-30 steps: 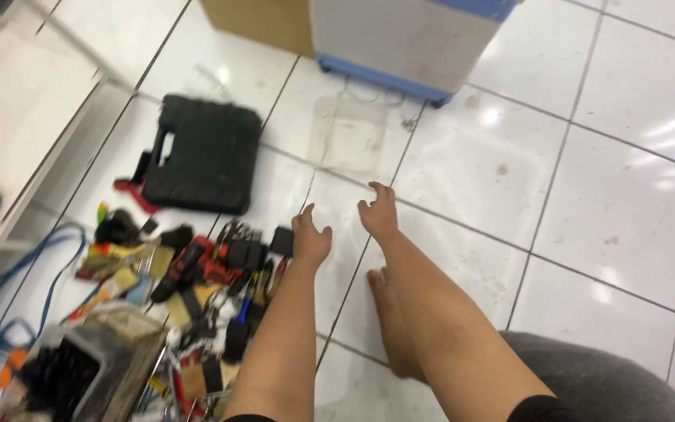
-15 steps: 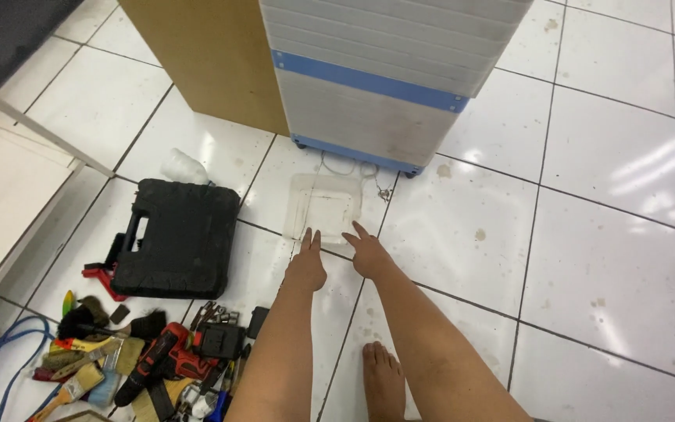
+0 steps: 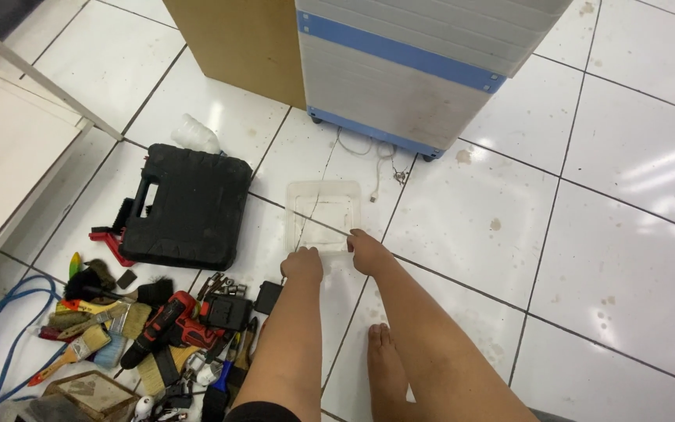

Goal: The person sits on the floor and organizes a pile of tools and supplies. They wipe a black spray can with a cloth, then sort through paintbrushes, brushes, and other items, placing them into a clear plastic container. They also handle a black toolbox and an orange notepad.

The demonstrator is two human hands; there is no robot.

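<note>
I have both hands on the near edge of the clear tray (image 3: 323,209), left hand (image 3: 303,264) and right hand (image 3: 368,250) curled on its rim, tray not yet lifted off the floor (image 3: 587,234).

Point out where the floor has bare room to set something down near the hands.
Bare white tiles lie to the right hand's side, beyond the clear plastic tray that both hands grip. Crowded beyond the left hand: black plastic case and heaped tools around a red drill.
</note>
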